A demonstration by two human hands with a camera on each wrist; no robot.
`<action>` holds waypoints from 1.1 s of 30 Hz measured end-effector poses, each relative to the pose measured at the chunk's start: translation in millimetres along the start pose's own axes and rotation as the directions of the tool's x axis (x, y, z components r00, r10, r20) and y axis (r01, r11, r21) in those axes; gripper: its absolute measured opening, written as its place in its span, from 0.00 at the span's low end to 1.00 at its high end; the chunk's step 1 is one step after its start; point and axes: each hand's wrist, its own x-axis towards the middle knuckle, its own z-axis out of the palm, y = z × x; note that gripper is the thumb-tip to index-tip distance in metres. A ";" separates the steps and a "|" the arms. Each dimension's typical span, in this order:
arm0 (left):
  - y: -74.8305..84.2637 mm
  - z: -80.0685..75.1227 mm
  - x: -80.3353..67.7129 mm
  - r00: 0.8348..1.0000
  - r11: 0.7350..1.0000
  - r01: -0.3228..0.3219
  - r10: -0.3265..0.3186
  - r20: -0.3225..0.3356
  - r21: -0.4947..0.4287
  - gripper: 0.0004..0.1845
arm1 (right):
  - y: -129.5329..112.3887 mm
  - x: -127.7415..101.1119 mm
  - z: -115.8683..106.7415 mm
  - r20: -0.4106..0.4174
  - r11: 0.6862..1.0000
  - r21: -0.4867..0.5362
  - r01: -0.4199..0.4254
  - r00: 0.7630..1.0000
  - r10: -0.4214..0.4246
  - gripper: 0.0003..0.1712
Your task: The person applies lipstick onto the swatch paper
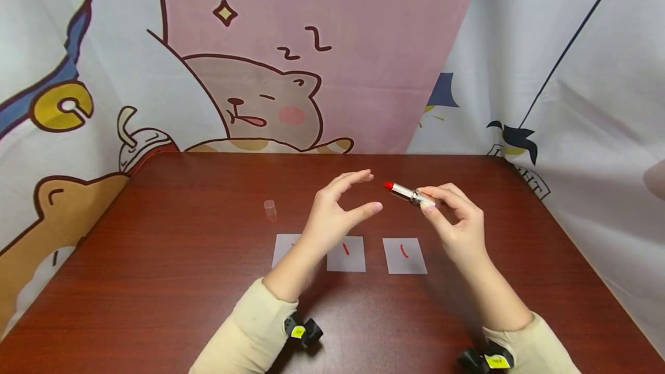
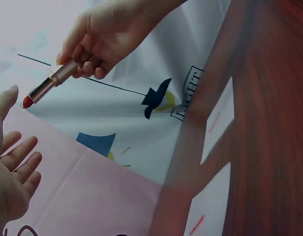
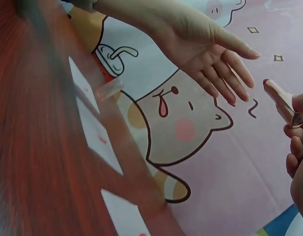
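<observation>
My right hand (image 1: 459,227) pinches an uncapped lipstick (image 1: 404,191) by its base between thumb and fingers, above the table. The red tip points left, toward my other hand. My left hand (image 1: 335,206) is raised facing it, thumb and fingers spread apart with nothing between them. In the left wrist view the lipstick's tip (image 2: 27,102) shows just past the left thumb. Below the hands lie white paper squares, each with a red stroke: one at the right (image 1: 404,255), one in the middle (image 1: 353,261) and one at the left (image 1: 283,245), partly covered by the left forearm.
A clear cap (image 1: 270,210) stands on the brown table (image 1: 171,258), behind the left paper. Printed cloth (image 1: 384,56) with a cartoon bear hangs behind the table and along its sides. Dark devices are strapped at both wrists.
</observation>
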 end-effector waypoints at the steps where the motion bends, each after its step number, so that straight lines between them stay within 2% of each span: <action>1: 0.8 -0.3 0.8 1.000 1.000 -0.007 0.007 -0.003 -0.018 0.29 | -0.9 1.1 1.7 0.000 1.000 0.009 0.002 1.000 -0.002 0.11; 6: 3.6 -2.6 3.6 0.999 0.997 -0.029 0.028 -0.018 -0.076 0.27 | -5.1 5.5 11.1 -0.005 0.998 0.064 0.008 1.000 -0.007 0.12; 9: 4.8 -4.7 5.0 0.999 0.994 -0.040 0.037 -0.031 -0.103 0.26 | 3.7 6.0 14.4 -0.013 0.996 0.087 0.013 1.000 -0.012 0.13; 13: 7.5 -7.4 5.7 0.998 0.989 -0.034 0.026 -0.054 -0.146 0.24 | 14.4 6.4 17.7 -0.017 0.996 0.088 0.011 1.000 -0.009 0.12; 19: 12.9 -8.4 5.1 0.997 0.978 -0.007 -0.009 -0.075 -0.208 0.23 | 8.5 9.1 26.3 -0.013 0.998 0.065 0.006 1.000 -0.005 0.12; 33: 21.0 -4.9 3.3 0.995 0.923 -0.022 -0.018 -0.100 -0.385 0.16 | 6.2 4.5 40.6 0.001 0.991 0.136 0.000 1.000 -0.001 0.12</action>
